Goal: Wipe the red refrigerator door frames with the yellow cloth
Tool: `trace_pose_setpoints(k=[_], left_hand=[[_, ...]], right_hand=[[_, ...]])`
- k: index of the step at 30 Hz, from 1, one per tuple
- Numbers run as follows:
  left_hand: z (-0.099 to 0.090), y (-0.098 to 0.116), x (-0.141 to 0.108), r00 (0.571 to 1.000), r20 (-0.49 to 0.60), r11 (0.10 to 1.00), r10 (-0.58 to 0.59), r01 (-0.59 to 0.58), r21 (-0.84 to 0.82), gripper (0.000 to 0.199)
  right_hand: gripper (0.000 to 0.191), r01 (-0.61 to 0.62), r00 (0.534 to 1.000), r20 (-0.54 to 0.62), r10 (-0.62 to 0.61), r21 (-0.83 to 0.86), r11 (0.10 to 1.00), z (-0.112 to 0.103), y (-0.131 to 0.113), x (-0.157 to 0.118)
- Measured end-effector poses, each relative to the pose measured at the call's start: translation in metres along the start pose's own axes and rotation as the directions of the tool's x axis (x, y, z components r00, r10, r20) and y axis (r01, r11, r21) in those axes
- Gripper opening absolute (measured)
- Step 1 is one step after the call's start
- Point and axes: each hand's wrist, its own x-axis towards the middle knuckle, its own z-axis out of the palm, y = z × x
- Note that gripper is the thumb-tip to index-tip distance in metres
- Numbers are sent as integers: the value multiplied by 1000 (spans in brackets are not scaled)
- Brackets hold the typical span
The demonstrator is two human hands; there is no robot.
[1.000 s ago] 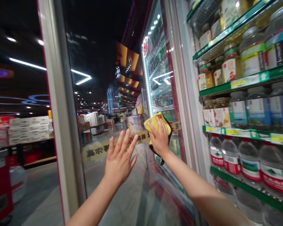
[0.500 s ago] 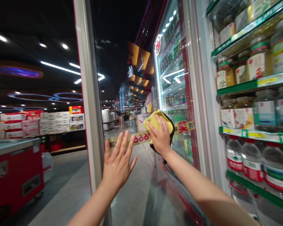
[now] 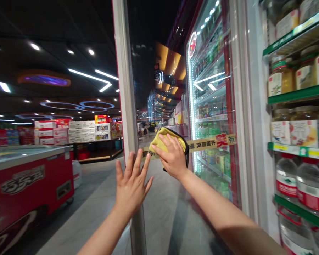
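Note:
My right hand (image 3: 172, 154) presses a folded yellow cloth (image 3: 162, 138) with a dark edge against the inside of a glass door (image 3: 164, 198). Its fingers lie over the cloth. To the left, my left hand (image 3: 131, 182) is open with fingers spread, in front of the door's pale frame (image 3: 123, 88) and the edge of the glass. Whether its palm touches the door cannot be seen. A gold printed strip (image 3: 202, 145) with characters crosses the glass at hand height, partly covered by the cloth and my hands.
Close on the right, shelves with green edges (image 3: 297, 94) carry bottled drinks and large water bottles (image 3: 287, 177). A red chest freezer (image 3: 50, 187) stands at left. Stacked boxes (image 3: 82, 131) sit on a low stand behind it. A lit drinks fridge (image 3: 210, 102) shows in the glass.
My right hand and the cloth have moved left across the glass, closer to my left hand. The view has turned left, so the door and shelves sit further right. My left hand stays spread.

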Motion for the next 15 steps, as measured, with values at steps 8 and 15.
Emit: trace_pose_setpoints(k=[8,15], left_hand=[[4,-13,-23,1000,8,996,14,-14,84,91],[17,-19,-34,999,46,994,-22,17,112,97]], right_hand=[[39,-163,979,-118,167,44,986,7,6,20],[41,219,964,109,-242,190,957,14,-17,-5]])
